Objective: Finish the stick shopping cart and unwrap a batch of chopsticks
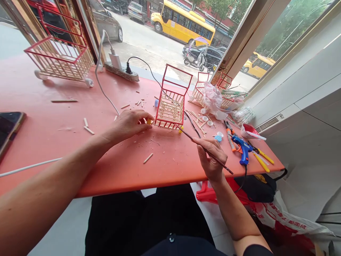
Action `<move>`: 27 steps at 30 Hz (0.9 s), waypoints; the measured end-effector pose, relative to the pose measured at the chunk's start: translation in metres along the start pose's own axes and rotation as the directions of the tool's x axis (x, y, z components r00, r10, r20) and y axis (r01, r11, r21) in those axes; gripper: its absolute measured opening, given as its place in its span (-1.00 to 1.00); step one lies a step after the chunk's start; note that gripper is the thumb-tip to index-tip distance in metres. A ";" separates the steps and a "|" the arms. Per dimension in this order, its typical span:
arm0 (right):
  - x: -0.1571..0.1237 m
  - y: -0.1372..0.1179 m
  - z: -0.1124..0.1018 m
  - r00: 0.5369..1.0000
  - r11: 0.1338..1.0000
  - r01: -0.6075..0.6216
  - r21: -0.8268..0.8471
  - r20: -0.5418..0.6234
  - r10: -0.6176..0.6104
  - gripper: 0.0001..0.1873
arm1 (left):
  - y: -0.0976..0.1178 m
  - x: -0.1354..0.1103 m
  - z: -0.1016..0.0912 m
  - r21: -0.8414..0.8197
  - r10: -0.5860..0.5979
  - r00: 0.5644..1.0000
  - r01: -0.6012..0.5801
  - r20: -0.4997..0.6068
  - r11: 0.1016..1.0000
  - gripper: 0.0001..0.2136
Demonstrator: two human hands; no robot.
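Nearest to the camera, the right hand [211, 160] hangs over the front edge of the red table [119, 167]. Its thumb and fingers are closed in a pinch on a thin dark brush [188, 135]. The brush points up and to the left, and its tip reaches the lower right edge of the cart [172, 103]. The left hand [130, 122] lies on the table just left of the cart, palm down and fingers drawn together. Its thumb and forefinger pinch the yellow wheel [149, 121] at the cart's lower left corner. The cart is made of small sticks with a red frame, and it stands upright in the middle of the table, between the two hands. Short stick pieces [148, 158] are scattered around it. To the right of the right hand lie a blue glue gun [243, 149] and a white bowl [247, 131] with red paint in it. At the left edge a phone [9, 126] lies flat, with a white cable [29, 166] near it. Farther back there is a power strip [121, 71], and at the far left stands a bigger cart [60, 58] on white wheels. At the far right more stick baskets [223, 81] stand behind a plastic bag [213, 97]. Through the window a yellow bus [183, 23] is seen on the street.
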State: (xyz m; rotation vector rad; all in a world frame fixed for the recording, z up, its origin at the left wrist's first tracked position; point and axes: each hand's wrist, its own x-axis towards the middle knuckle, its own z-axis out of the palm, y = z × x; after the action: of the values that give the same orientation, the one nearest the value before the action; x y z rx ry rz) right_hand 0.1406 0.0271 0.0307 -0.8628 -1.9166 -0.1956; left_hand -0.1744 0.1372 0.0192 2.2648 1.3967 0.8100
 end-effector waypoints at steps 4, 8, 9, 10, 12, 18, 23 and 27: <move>-0.002 0.002 -0.001 0.999 1.000 -0.005 -0.003 -0.039 0.005 -0.71 | -0.002 0.000 0.000 -0.004 -0.005 1.000 0.005 -0.003 1.000 -0.64; -0.003 0.001 -0.003 0.998 0.999 -0.018 -0.029 -0.053 0.017 -0.71 | -0.003 0.000 0.000 -0.004 0.001 1.000 -0.001 0.004 1.000 -0.64; -0.003 0.001 -0.004 0.998 0.999 -0.022 -0.037 -0.057 0.020 -0.71 | -0.003 0.000 0.000 -0.007 0.003 1.000 -0.003 0.006 1.000 -0.64; -0.003 0.001 -0.004 0.998 0.999 -0.025 -0.044 -0.060 0.022 -0.72 | -0.003 0.000 0.000 -0.009 0.003 1.000 -0.003 0.008 1.000 -0.64; -0.003 0.001 -0.005 0.998 0.998 -0.024 -0.057 -0.067 0.020 -0.72 | -0.003 0.000 -0.001 -0.009 0.002 1.000 -0.002 0.011 1.000 -0.63; -0.003 0.000 -0.006 0.996 0.998 -0.010 -0.063 -0.091 0.004 -0.71 | -0.002 0.001 -0.001 0.007 0.003 1.000 -0.003 0.000 1.000 -0.65; -0.001 -0.001 -0.005 0.998 0.999 0.020 -0.044 -0.061 -0.022 -0.69 | -0.003 0.001 -0.001 0.013 0.015 1.000 -0.015 -0.011 1.000 -0.64; 0.000 -0.001 -0.005 0.998 0.997 0.012 -0.080 -0.054 -0.016 -0.71 | -0.002 0.001 0.000 0.013 0.021 1.000 -0.021 -0.018 1.000 -0.65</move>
State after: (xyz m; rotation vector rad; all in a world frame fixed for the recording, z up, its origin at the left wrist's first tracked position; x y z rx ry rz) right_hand 0.1434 0.0240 0.0331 -0.8882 -1.8746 -0.3034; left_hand -0.1757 0.1391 0.0183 2.2911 1.3919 0.8326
